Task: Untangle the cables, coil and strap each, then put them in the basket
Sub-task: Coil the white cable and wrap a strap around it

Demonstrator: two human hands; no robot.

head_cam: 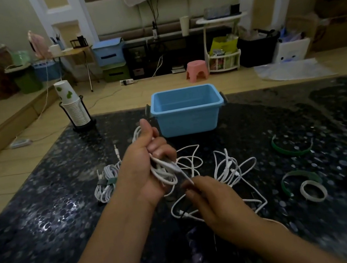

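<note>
The left hand [147, 157] is gripping a partly wound bundle of thin white cable [163, 173], its fingers curled around the loops and its thumb sticking up, above the dark speckled tabletop [46, 218]. The right hand [214, 201] is pinching the loose end of that same cable between its fingertips, just below and to the right of the bundle. A loose tangle of white cables [229, 168] is lying on the tabletop beyond the right hand. A coiled white cable bound with a green strap [107, 184] is resting left of the left wrist. The open light-blue plastic basket [187, 109] is standing behind the hands, near the far edge. Two green straps [290, 152] [296, 177] and a white ring-shaped strap [313, 191] are lying well apart to the right. A stack of paper cups in a black wire holder [74, 110] is standing at the far left corner.
</note>
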